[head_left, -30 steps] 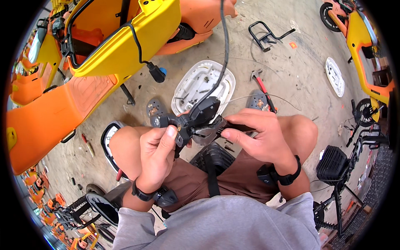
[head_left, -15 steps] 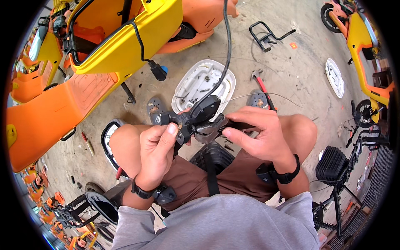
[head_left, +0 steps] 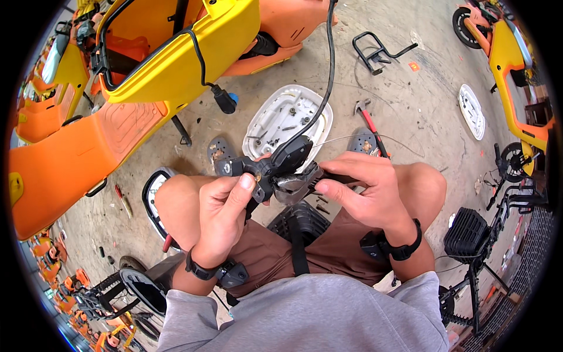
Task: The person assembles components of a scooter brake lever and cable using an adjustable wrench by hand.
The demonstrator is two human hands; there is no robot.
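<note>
Your left grip is closed, thumb and fingers pinching a black lever assembly, while your right grip is wrapped round a grey metal tool by its dark handle. The assembly sits between your two hands, over the gap between your knees; the tool's head is up against it, though whether its mouth bites on anything you cannot tell from here. A black cable rises from the assembly and crosses over a white tray of loose small parts on the floor — the assembly and your fingers cover that tray's near edge. A thin wire curves off rightward. Near your right shoe lies a red-handled hammer; beyond it, a black tubular frame. To the left stands a yellow and orange scooter, with a black plug dangling from it. Against a second ago, the cable's upper stretch has swung right and the assembly has edged slightly right — both holds look unchanged.
</note>
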